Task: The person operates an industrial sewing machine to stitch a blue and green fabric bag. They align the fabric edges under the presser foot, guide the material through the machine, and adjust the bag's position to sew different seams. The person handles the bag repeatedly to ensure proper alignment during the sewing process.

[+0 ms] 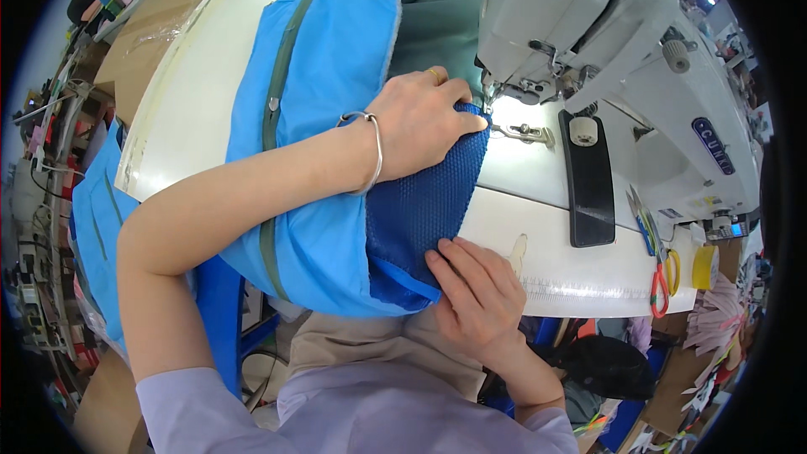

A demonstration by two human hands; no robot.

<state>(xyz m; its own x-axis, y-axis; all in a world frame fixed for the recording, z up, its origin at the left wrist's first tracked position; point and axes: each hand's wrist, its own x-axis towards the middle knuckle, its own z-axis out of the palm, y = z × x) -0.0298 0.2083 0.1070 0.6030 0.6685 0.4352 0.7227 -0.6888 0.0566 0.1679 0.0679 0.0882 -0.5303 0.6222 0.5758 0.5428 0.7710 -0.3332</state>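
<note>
Under the sewing machine (pixel 551 25) lies a bright blue fabric piece (pixel 328 76) with a dark green zipper strip (pixel 276 109) and a grey-green lining (pixel 437 34). Its dark blue mesh panel (pixel 420 210) runs along the right side up to the presser foot. My left hand (pixel 424 122) is closed on the mesh close to the needle, fingers curled and one fingertip at the edge. Lower down, my right hand (pixel 479 290) grips the mesh panel's near edge, its fingers together on top and the thumb partly hidden.
Right of the needle, a black plate (pixel 591 181) lies on the white sewing table (pixel 555 269). Scissors with red handles (pixel 660 286), orange-handled scissors (pixel 672 271) and a yellow tape roll (pixel 704 267) sit at the right edge. More blue fabric (pixel 101 210) hangs at the left.
</note>
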